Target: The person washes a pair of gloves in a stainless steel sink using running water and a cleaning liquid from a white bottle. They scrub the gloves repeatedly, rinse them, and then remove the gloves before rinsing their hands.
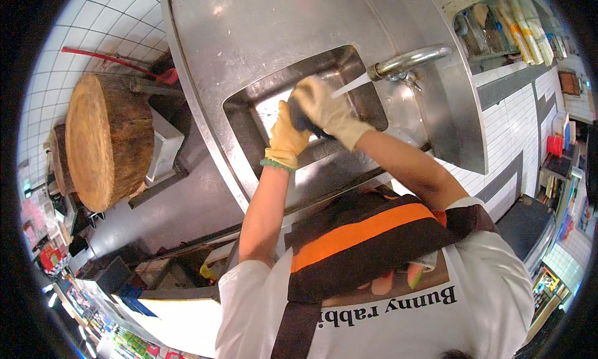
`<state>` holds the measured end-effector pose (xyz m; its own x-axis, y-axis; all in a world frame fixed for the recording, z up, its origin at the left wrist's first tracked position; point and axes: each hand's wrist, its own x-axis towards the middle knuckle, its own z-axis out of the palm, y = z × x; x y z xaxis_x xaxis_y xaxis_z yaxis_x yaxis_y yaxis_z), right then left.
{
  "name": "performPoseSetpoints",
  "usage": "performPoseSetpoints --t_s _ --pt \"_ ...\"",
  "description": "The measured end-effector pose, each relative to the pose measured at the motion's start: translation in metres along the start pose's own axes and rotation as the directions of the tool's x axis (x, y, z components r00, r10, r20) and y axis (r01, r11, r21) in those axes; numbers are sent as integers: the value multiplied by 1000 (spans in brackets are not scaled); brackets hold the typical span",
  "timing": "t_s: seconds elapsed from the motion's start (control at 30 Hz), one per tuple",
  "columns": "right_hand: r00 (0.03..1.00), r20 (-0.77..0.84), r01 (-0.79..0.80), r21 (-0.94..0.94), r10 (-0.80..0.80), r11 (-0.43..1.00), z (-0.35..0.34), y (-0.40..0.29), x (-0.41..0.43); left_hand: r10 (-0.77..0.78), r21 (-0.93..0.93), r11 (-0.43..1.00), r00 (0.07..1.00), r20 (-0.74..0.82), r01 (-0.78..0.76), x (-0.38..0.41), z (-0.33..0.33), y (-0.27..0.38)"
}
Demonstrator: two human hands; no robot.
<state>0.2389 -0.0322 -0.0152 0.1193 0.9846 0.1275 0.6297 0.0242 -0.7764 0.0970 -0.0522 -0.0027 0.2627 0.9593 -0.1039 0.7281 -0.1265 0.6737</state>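
Observation:
Both my hands wear yellowish rubber gloves inside a steel sink basin (240, 130). My left hand (288, 133), with a green beaded band at its wrist, grips a dark object (301, 118) from the side. My right hand (324, 104) is curled over the top of that object and blurred by motion; whether its fingers hold it cannot be told. The gloves hide most of the object, so its kind is unclear. From the metal faucet (411, 62), a stream of water (351, 85) runs down onto the right glove. Part of the basin floor (271, 109) shines bright white.
A broad steel counter (289, 27) surrounds the basin. To the left stand a thick round wooden chopping block (110, 141), a white box (166, 146) and a red long-handled tool (117, 62). At far right are bagged goods (514, 25) and a black bin-like box (528, 226).

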Motion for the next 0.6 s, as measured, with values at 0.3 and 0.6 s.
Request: performPoseSetpoints --t_s 0.3,0.6 --pt "983 24 -180 -87 183 980 4 42 8 -41 -19 999 998 54 42 -11 -13 17" --pt "531 810 -840 541 248 31 -11 8 0 -201 -633 726 963 180 270 -12 -26 1"
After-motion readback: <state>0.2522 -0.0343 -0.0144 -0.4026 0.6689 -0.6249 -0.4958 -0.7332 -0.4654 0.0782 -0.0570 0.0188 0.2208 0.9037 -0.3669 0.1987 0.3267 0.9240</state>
